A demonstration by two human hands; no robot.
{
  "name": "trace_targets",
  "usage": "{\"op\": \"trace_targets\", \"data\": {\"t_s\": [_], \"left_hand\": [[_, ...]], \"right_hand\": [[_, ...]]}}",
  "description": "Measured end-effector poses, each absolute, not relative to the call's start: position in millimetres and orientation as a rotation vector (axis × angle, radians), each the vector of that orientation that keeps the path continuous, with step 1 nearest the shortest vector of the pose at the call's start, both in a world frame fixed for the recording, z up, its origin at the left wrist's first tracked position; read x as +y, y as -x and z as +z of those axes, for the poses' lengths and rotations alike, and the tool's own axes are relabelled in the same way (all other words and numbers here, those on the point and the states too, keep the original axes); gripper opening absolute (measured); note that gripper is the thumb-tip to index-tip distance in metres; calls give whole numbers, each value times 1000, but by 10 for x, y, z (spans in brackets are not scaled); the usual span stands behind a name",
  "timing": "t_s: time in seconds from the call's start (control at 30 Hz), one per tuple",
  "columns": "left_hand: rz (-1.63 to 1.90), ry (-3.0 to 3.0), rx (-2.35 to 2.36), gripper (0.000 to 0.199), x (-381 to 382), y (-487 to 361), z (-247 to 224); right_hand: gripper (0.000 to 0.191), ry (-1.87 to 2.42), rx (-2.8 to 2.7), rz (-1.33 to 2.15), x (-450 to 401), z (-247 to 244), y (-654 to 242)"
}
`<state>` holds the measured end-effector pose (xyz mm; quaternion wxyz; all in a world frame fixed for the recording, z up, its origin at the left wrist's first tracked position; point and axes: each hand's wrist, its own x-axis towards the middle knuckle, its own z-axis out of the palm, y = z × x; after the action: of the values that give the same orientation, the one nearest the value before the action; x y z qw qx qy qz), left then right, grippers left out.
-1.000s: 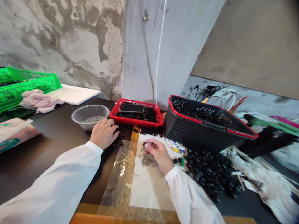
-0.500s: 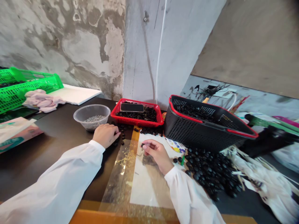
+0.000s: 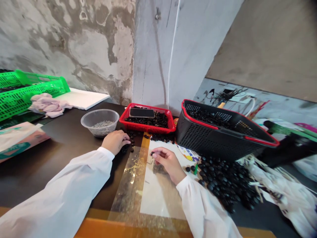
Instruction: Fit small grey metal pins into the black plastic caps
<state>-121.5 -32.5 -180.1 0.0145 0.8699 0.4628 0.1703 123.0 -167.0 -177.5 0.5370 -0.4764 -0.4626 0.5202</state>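
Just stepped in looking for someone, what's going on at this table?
A person in white sleeves works at a dark table. Their right hand pinches a small black round piece over a white sheet; their left hand rests among similar pieces beside a clear plastic bowl. A larger heap lies to the right, by a black basket.

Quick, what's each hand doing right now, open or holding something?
Left hand: loosely curled beside scattered black pieces; cannot tell if it holds any.
Right hand: pinched shut on a small black piece.
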Motion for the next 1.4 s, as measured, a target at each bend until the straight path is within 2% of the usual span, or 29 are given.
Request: {"op": "trace_targets", "data": {"t_s": [0.07, 0.17, 0.33, 0.47, 0.6, 0.77, 1.4], "left_hand": [[524, -2699, 1457, 23, -338, 1207, -1778], [715, -2655, 1419, 26, -398, 1157, -1743], [1057, -2179, 879, 27, -648, 935, -1738], [1095, -1925, 772, 36, -886, 771, -1782], [1120, -1941, 618, 31, -1000, 730, -1813], [1189, -2045, 505, 25, -996, 750, -1823], [1348, -2223, 344, 28, -1014, 752, -1779]], "right_hand": [[29, 1130, -1101, 1238, -1674, -1773, -1227], [28, 1121, -1091, 1216, -1670, -1785, -1227], [27, 1105, -1103, 1115, -1669, -1772, -1215], [25, 1142, -1201, 935, -1730, -1692, -1157], [14, 1198, -1317, 818, -1807, -1638, -1090], [14, 1192, -1361, 798, -1832, -1660, -1059], [15, 1204, -1276, 907, -1840, -1630, -1036]]}}
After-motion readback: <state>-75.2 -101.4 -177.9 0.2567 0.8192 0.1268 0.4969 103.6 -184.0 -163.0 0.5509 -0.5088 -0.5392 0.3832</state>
